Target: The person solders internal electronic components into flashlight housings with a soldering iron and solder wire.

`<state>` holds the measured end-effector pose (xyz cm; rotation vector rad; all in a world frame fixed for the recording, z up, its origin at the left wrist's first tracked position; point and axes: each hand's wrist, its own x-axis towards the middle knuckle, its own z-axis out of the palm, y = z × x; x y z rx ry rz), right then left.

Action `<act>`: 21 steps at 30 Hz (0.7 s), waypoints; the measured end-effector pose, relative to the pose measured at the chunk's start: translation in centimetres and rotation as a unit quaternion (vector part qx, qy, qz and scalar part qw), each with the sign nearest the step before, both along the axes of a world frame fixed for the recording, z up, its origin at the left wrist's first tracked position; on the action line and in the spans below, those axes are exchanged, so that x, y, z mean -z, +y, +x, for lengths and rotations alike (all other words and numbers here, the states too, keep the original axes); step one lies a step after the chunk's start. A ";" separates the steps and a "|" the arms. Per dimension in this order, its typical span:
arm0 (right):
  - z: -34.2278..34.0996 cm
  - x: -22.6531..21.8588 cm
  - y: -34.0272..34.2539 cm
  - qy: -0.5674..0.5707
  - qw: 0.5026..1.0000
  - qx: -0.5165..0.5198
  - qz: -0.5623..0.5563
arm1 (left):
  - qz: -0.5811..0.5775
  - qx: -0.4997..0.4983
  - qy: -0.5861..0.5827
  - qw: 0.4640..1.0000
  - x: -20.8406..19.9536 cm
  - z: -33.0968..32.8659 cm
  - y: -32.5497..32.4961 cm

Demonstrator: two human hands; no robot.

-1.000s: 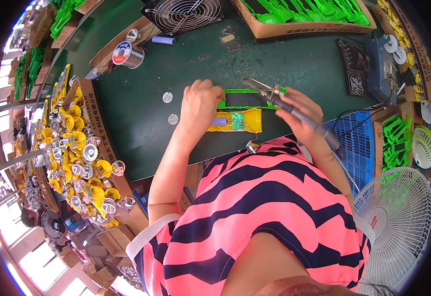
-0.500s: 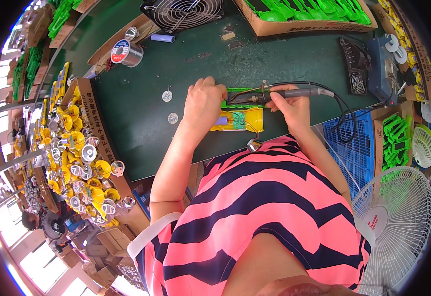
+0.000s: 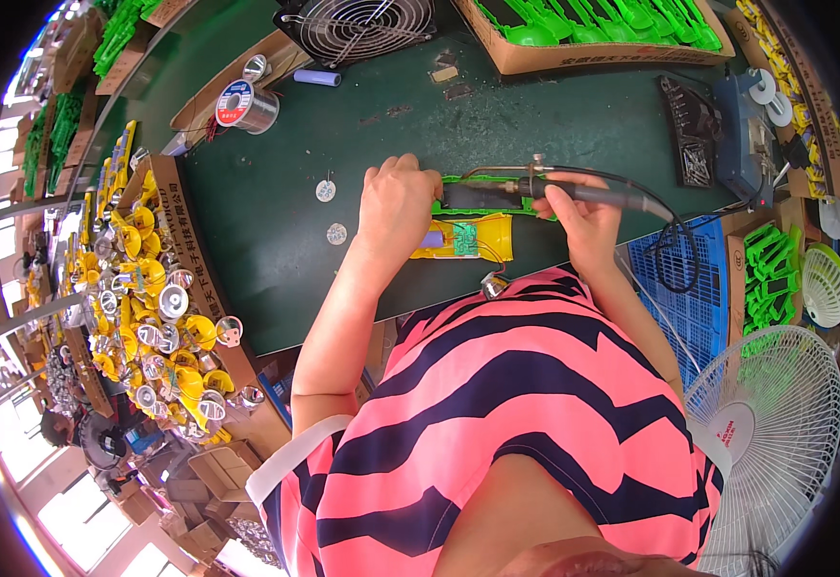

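Observation:
My right hand is closed around a soldering iron with a solder feed tube on it. Its thin tip points left, over the green plastic housing with a dark panel inside. Curled fingers of my left hand are at the housing's left end and seem to grip it; the fingertips are hidden. Just below lies a yellow housing half, carrying a green circuit board and a purple battery cell partly behind my left hand. A silvery reflector hangs by wires at the table edge.
Two round white discs lie left of my left hand. Behind are a solder spool, a loose purple cell, a fan and a box of green parts. Yellow lamp parts fill a left-hand box; a blue soldering unit stands right.
My right hand and the soldering iron have moved to the right, drawing the tip away from the housing's left part. My left hand has stayed in place.

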<state>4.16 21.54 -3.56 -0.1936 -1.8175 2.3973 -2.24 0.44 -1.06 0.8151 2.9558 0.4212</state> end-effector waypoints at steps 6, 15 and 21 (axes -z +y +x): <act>1.4 -0.3 2.2 0.171 0.930 0.039 0.324 | -0.004 -0.007 0.006 1.000 0.2 0.0 0.0; 1.2 -1.0 2.7 0.169 0.849 0.011 0.500 | 0.014 -0.013 0.007 1.000 -0.3 0.2 0.1; 1.3 0.5 3.4 0.240 0.847 0.016 0.475 | 0.082 -0.031 -0.023 0.996 -0.1 0.2 -0.1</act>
